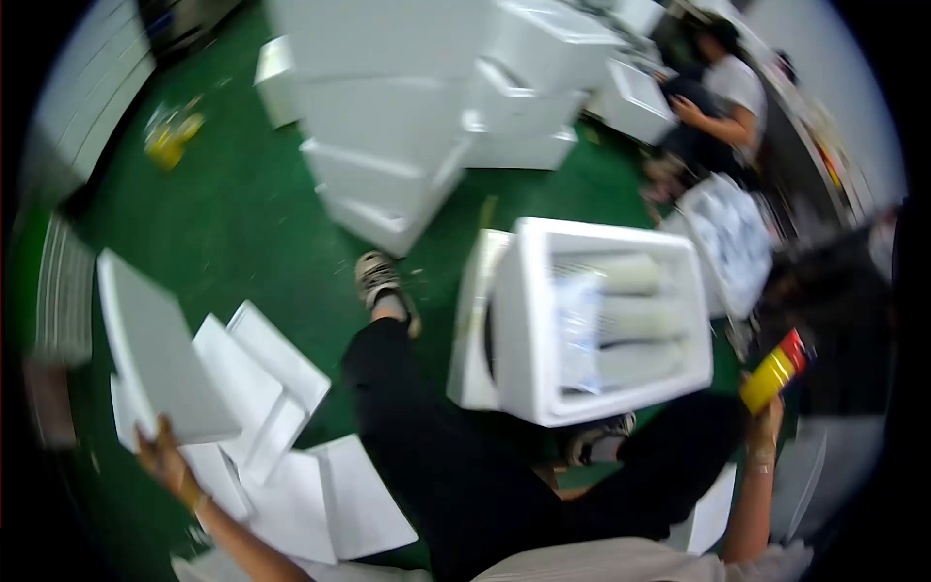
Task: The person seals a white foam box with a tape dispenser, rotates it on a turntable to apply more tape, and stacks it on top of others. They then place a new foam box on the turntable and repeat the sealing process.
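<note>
**Left hand** [165, 454]: grip closed on the lower corner of a foam panel [155, 349], held tilted above the floor [242, 213] on the person's left.

**Right hand** [766, 427]: grip wrapped round a yellow-and-red tool [776, 371], raised just right of the foam box [529, 320]. The box lies open-faced between the legs.

**Risks, as judged:**
- The panel is held by one corner only, so it could snap there or slip onto the loose sheets [281, 388] below.
- The box seems propped on the legs, so a shifted knee could tip it and spill its rolls [630, 318].
- The tool, close to the soft rim, could dent it.

**Count:**
- Foam panel in hand: one.
- Tool: one.
- Open box: one.
- Rolls inside: three.
- Loose sheets on the floor: at least four, though blur prevents a firm count.
- Stacked boxes [388, 126] behind: several, number unclear.
- Shoes: two.
- Other person [727, 97]: one clearly seen.
</note>
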`<control>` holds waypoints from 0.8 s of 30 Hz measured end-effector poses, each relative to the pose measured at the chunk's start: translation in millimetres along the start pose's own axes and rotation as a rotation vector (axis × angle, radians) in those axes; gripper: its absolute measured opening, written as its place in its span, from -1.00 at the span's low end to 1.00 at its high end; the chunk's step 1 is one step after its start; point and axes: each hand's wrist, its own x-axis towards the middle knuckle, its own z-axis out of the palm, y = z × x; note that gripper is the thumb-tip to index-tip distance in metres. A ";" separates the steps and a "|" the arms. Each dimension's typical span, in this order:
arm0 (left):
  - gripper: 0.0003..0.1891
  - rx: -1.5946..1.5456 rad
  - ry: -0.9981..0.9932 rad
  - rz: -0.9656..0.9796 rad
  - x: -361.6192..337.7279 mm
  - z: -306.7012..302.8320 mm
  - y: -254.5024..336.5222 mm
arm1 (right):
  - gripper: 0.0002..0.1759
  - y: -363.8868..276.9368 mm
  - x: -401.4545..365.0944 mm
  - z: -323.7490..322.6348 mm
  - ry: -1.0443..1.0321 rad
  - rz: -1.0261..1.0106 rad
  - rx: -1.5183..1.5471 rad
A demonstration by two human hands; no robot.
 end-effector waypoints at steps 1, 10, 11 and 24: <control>-0.41 -0.242 0.050 -0.001 -29.1 -4.2 102.5 | -0.33 -18.6 -10.1 13.4 -0.083 -0.095 -0.120; -0.47 -0.967 -1.590 0.033 -106.0 253.3 321.1 | -0.30 -33.7 -4.6 65.5 -0.090 0.068 0.688; -0.27 -0.749 -1.397 0.476 -141.0 295.4 326.0 | -0.33 -20.1 3.7 70.1 -0.107 0.084 0.777; -0.60 0.189 -0.688 1.395 -272.4 319.5 448.7 | -0.77 26.2 17.8 79.3 0.040 -0.120 -0.108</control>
